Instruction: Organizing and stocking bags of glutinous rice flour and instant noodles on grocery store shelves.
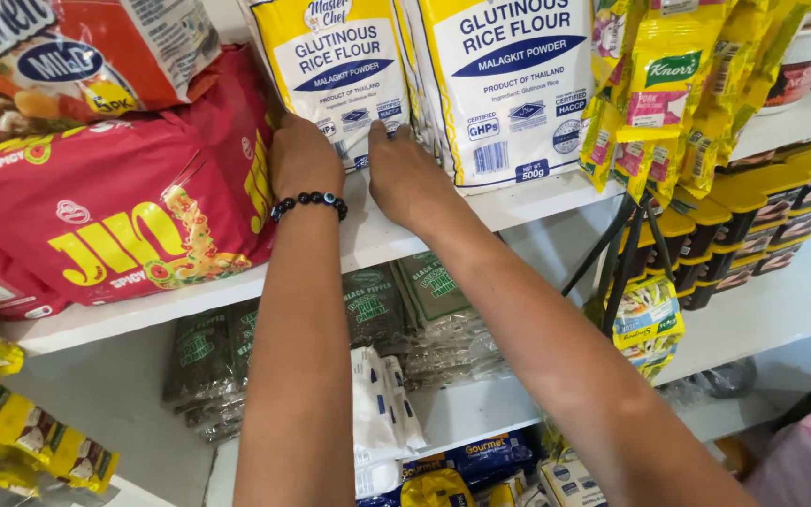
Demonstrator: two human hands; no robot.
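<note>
Two bare forearms, no sleeves, black beaded bracelet (309, 203) on left wrist

Both bare arms stretched up and forward from the bottom of the view, forearms drawing closer together toward the wrists. Left hand (300, 155) raised with its back to the camera, fingers pointing up and their tips hidden, a dark beaded bracelet (309, 202) around the wrist. Right hand (404, 174) just beside it, a little apart, palm turned down and slightly left, fingers bent forward with the tips out of sight, wrist angled so the forearm runs down to the lower right.
</note>
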